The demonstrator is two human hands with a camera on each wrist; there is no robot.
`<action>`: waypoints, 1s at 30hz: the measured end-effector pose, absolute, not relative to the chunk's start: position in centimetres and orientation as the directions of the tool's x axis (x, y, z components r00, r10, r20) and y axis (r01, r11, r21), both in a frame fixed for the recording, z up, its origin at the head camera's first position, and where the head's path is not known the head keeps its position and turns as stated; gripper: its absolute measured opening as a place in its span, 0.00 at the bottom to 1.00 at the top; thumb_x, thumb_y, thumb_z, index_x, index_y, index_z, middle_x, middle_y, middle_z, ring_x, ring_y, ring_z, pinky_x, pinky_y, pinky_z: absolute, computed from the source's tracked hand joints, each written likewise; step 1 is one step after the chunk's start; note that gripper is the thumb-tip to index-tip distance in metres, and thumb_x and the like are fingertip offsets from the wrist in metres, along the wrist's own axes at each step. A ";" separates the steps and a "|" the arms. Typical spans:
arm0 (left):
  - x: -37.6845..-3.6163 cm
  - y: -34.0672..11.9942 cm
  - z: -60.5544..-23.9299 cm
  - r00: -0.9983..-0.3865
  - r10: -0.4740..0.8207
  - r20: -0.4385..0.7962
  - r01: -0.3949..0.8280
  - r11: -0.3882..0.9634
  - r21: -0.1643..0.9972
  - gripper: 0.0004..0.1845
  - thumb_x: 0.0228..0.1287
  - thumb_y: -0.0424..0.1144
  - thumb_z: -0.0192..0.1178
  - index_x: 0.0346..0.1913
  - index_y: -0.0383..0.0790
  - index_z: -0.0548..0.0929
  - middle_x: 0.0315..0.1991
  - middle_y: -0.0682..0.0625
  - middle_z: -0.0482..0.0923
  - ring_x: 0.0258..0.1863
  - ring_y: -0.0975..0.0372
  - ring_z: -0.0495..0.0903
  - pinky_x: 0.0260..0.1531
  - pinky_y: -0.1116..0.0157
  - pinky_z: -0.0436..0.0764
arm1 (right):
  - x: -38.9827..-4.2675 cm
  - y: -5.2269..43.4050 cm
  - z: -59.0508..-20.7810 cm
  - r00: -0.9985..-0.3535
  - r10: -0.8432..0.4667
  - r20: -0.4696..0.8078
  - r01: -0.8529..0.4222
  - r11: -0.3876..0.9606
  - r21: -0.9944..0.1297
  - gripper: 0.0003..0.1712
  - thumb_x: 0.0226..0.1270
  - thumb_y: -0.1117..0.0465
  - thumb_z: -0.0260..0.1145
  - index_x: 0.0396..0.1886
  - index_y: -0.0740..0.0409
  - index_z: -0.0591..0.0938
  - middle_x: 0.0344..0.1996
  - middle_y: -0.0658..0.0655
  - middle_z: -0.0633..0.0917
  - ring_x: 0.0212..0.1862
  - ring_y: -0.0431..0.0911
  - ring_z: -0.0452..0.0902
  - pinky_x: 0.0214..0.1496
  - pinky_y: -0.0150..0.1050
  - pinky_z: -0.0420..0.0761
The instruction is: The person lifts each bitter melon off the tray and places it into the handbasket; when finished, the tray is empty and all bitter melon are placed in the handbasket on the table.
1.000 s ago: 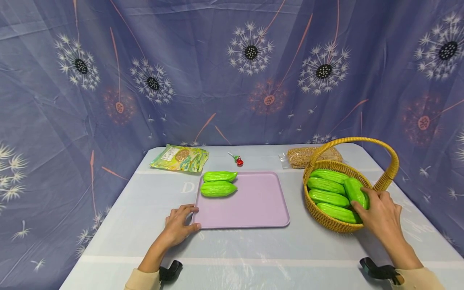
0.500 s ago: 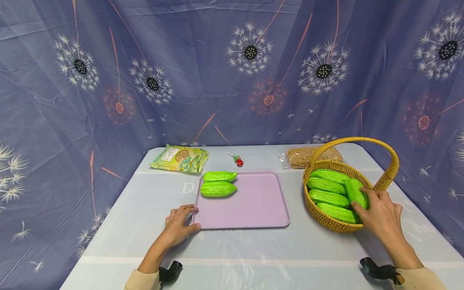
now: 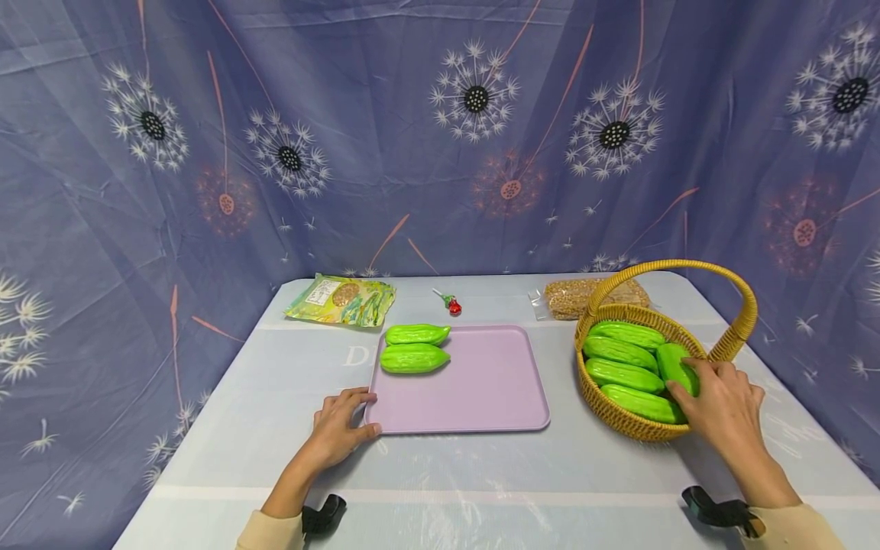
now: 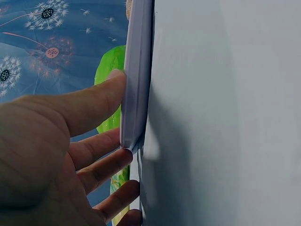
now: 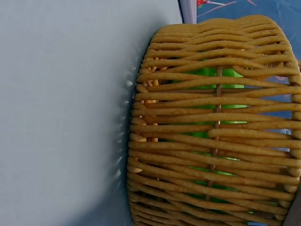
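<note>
My right hand (image 3: 727, 403) reaches over the near right rim of a woven basket (image 3: 635, 429) and grips a bright green bitter melon (image 3: 674, 365) between thumb and fingers. That melon lies crosswise to several similar bitter melons (image 3: 622, 374) stacked in rows inside. A lilac tray (image 3: 481, 389) bears two more bitter melons (image 3: 415, 358) at its far left. My left hand (image 3: 335, 426) touches the tray's near left corner, thumb on the front edge, fingers at the left side. In the left wrist view, its thumb (image 4: 96, 101) lies along the rim. The right wrist view shows mostly basket weave (image 5: 211, 127).
At the back left of the table (image 3: 440, 489) lies a green and yellow packet (image 3: 344, 300). A small red and green item with a white stick (image 3: 454, 306) is behind the tray. Behind the basket lies a clear bag of tan grains (image 3: 571, 299). The basket's handle (image 3: 677, 264) arches upright.
The gripped bitter melon has shifted very slightly right and toward me within the basket, together with my right fingers. My left hand and the tray stay where they were.
</note>
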State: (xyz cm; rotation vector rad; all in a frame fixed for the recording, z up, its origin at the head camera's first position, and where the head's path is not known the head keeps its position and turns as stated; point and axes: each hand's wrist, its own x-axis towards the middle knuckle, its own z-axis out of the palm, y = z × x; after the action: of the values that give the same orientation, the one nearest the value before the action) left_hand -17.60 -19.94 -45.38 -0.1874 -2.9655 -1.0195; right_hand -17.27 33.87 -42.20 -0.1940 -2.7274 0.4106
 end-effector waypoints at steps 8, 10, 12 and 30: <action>-17.5 -19.9 -45.4 -0.994 0.108 0.034 0.106 0.783 0.613 0.26 0.52 0.43 0.68 0.56 0.41 0.78 0.64 0.45 0.70 0.61 0.48 0.63 0.50 0.50 0.58 | -17.5 34.2 -42.2 -0.931 0.145 0.334 0.033 0.947 -0.318 0.28 0.58 0.61 0.68 0.56 0.67 0.73 0.47 0.78 0.69 0.46 0.71 0.61 0.37 0.56 0.54; -17.5 -19.9 -45.4 -0.994 0.108 0.035 0.107 0.782 0.614 0.26 0.52 0.43 0.68 0.56 0.41 0.78 0.64 0.45 0.70 0.61 0.48 0.63 0.50 0.50 0.58 | -17.5 34.2 -42.3 -0.930 0.147 0.336 0.033 0.946 -0.322 0.28 0.57 0.60 0.68 0.55 0.67 0.73 0.47 0.78 0.69 0.45 0.71 0.61 0.37 0.57 0.55; -17.5 -19.9 -45.4 -0.993 0.108 0.038 0.109 0.781 0.615 0.26 0.52 0.43 0.68 0.56 0.41 0.78 0.64 0.45 0.70 0.61 0.48 0.63 0.50 0.50 0.58 | -17.4 34.2 -42.3 -0.928 0.150 0.341 0.034 0.946 -0.324 0.28 0.57 0.60 0.69 0.55 0.67 0.73 0.47 0.77 0.69 0.45 0.71 0.61 0.37 0.57 0.55; -17.5 -19.9 -45.3 -0.991 0.116 0.060 0.129 0.786 0.605 0.26 0.52 0.42 0.68 0.55 0.41 0.78 0.63 0.45 0.71 0.60 0.48 0.64 0.51 0.49 0.58 | -16.5 32.3 -40.7 -0.836 0.084 0.542 -0.126 0.932 -0.339 0.30 0.49 0.59 0.73 0.53 0.65 0.77 0.46 0.75 0.74 0.45 0.70 0.66 0.37 0.58 0.55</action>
State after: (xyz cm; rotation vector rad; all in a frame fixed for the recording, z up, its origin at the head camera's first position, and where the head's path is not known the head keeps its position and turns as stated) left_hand -17.54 -19.93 -45.30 -0.2020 -2.9500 -1.0014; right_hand -16.54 32.33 -40.68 0.0300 -2.5136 0.4903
